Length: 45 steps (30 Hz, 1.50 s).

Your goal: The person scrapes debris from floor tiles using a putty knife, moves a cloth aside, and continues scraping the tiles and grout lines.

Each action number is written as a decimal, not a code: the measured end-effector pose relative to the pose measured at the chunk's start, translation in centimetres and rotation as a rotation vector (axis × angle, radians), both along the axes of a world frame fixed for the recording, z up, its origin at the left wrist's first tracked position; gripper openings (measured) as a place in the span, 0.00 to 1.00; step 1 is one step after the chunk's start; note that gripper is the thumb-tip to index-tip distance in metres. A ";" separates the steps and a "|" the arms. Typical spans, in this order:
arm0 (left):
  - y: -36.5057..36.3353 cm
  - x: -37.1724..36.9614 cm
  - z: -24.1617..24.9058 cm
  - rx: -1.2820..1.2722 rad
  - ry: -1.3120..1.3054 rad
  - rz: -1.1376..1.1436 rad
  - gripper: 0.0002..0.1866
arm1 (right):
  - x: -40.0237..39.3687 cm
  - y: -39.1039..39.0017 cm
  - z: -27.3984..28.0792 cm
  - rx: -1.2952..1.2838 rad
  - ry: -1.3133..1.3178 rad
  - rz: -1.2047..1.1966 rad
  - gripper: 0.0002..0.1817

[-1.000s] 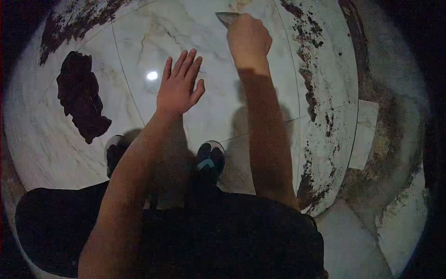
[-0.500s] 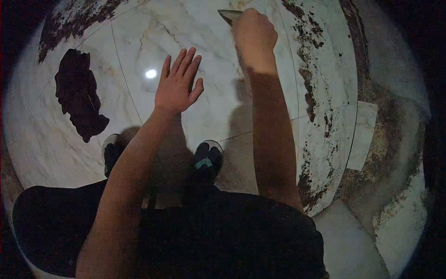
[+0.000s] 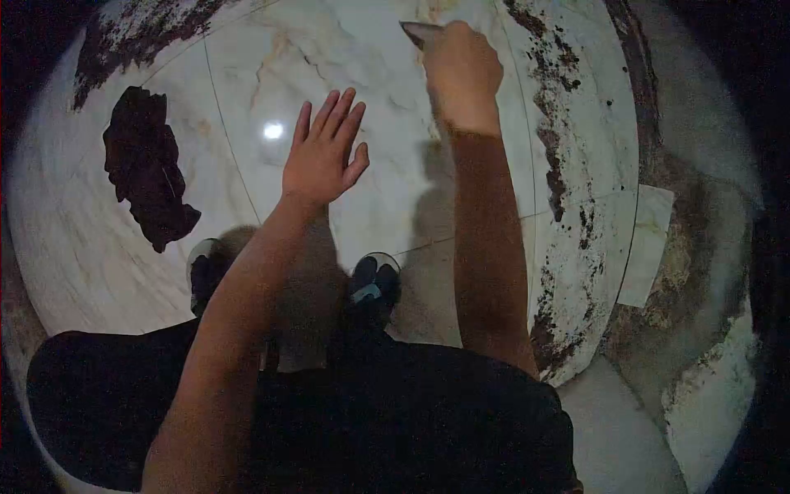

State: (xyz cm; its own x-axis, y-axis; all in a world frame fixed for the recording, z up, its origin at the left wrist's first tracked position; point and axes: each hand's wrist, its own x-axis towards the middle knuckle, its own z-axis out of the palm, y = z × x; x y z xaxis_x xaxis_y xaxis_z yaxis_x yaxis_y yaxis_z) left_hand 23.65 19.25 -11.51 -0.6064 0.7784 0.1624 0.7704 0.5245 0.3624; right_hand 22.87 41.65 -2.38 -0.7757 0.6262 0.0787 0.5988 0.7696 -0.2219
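My right hand point(image 3: 464, 76) is a closed fist over the marbled floor tiles point(image 3: 247, 74) at the top of the view. From its left side sticks the pointed metal blade point(image 3: 418, 34) of what looks like a trowel; the fingers hide its handle. Lower and to the left, my left hand point(image 3: 321, 155) is open, palm down on or just over the tile, fingers spread and holding nothing. Whether its palm presses on the tile cannot be made out.
A crumpled dark cloth point(image 3: 148, 169) lies at the left. Dark, crumbly dirt point(image 3: 550, 156) streaks the tiles at the right, with more at the upper left point(image 3: 136, 41). My shoes point(image 3: 374, 284) stand below the hands. A loose tile piece point(image 3: 648, 247) borders rough ground point(image 3: 699, 222).
The whole view has shifted slightly, so everything appears a little further right and down. The blade in my right hand shows at a slightly different angle. My left hand stays spread over the same spot.
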 end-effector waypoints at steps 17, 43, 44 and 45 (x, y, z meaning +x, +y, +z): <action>-0.1 0.0 -0.3 -0.012 -0.015 0.029 0.32 | 5.3 -2.0 2.9 -0.009 -0.107 -0.078 0.16; -0.2 -0.1 -0.1 -0.009 0.017 0.006 0.32 | -0.1 5.0 2.0 0.002 -0.140 -0.031 0.17; -0.1 -0.1 -0.1 -0.005 0.015 0.015 0.32 | 1.6 3.8 3.5 -0.042 -0.120 0.001 0.18; -0.1 -0.1 -0.1 -0.019 0.013 0.011 0.32 | 3.4 1.9 4.3 -0.038 -0.126 0.014 0.18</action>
